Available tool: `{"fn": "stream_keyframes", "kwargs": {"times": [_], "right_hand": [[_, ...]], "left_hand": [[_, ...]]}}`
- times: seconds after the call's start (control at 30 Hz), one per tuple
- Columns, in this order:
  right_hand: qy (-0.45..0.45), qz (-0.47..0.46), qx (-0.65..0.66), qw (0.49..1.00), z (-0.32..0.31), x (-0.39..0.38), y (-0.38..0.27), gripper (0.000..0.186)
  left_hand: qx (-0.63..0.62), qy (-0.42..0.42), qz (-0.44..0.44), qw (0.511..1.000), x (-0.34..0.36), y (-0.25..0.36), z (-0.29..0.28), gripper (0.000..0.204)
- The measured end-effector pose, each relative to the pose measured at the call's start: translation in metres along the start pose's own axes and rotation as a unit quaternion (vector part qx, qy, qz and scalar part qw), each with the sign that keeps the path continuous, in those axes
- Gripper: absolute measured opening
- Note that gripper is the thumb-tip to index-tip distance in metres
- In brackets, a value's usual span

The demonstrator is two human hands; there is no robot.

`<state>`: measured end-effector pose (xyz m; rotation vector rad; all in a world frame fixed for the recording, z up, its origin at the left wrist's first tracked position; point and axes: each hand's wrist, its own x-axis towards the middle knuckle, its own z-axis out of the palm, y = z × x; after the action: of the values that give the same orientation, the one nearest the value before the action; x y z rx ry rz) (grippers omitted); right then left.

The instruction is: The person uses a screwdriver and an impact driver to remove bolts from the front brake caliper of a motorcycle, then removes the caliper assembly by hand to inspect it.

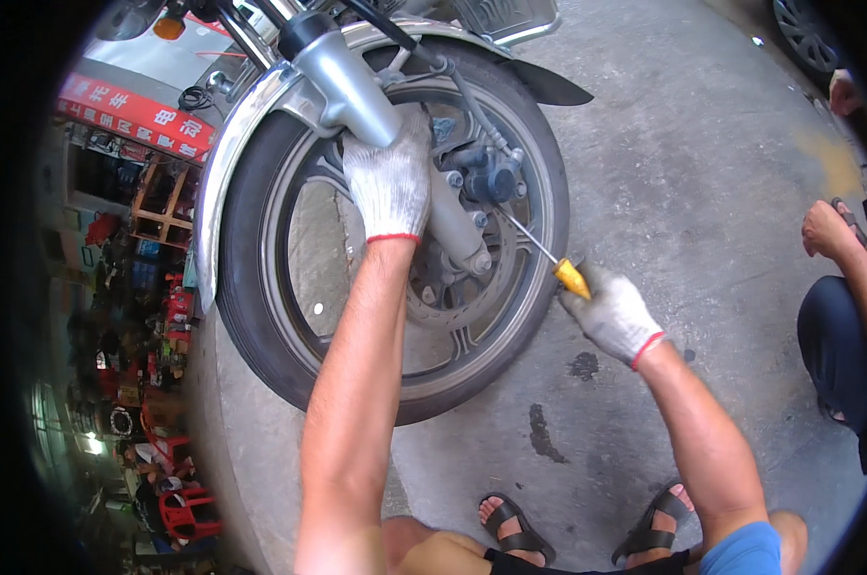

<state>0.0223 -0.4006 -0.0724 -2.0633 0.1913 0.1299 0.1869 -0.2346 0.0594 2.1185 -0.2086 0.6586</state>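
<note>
the right hand (611, 305), in a white glove with a red edge, has its fingers closed around the yellow handle of a screwdriver (572, 278). the screwdriver is at the right side of the motorbike's front wheel (251, 316). its thin metal rod points up and left, to the dark round brake part (491, 182) inside the rim. i cannot tell if the tip touches it.

the left hand (387, 182) wears a glove like that too. it is up by the silver fork tube (342, 86), partly tucked behind it. its fingers are hidden, so i cannot tell how far open they are or what they hold.

a shiny mudguard (209, 211) curves over the black tyre. off to the left there is a long red sign (132, 115) with big white letters in two rows (it looks tipped over from up here). a red chair (186, 513) is lower down. at the right edge, another person's hand (826, 230) shows near a bent knee.
</note>
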Motion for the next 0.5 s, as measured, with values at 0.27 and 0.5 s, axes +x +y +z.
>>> {"fn": "stream_keyframes", "kwargs": {"times": [0.27, 0.5], "right_hand": [[-0.011, 0.072, -0.010, 0.997, 0.018, 0.002, -0.010, 0.037], [0.081, 0.022, -0.044, 0.995, 0.043, 0.002, 0.007, 0.030]], "left_hand": [[-0.001, 0.015, 0.054, 0.998, 0.002, -0.006, 0.003, 0.052], [-0.015, -0.005, 0.002, 1.000, -0.006, 0.006, -0.002, 0.057]]}}
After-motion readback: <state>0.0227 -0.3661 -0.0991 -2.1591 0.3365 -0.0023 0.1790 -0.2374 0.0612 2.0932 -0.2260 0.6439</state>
